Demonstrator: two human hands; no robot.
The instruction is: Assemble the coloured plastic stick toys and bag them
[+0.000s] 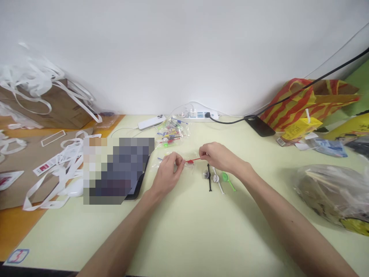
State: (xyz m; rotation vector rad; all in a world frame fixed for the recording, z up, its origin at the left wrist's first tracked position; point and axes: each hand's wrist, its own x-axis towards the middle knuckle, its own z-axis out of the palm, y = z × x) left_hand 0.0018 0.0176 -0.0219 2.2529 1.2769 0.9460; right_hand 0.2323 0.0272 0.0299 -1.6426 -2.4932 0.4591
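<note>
A thin red arrow-shaped spinner piece (pixel 196 159) stretches between my two hands above the table. My left hand (pixel 168 173) pinches it at its left end, where a small clear part hangs close to the fingertips. At the other end, the closed fingers of my right hand (pixel 217 154) grip the red shaft. Below the right hand lie a black arrow spinner (pixel 210 179), a white arrow spinner (pixel 217 179) and a green arrow spinner (pixel 227 179), each with a small round base. Behind the left hand, a clear plastic bag (pixel 174 132) holds several coloured pieces.
A tablet-like device (pixel 140 184), largely blurred out, lies left of my hands. A power strip (pixel 201 114) and a white device (pixel 150 122) sit along the wall. At right are a phone (pixel 259 126), a yellow drink carton (pixel 300 130) and a bulky plastic bag (pixel 331 192).
</note>
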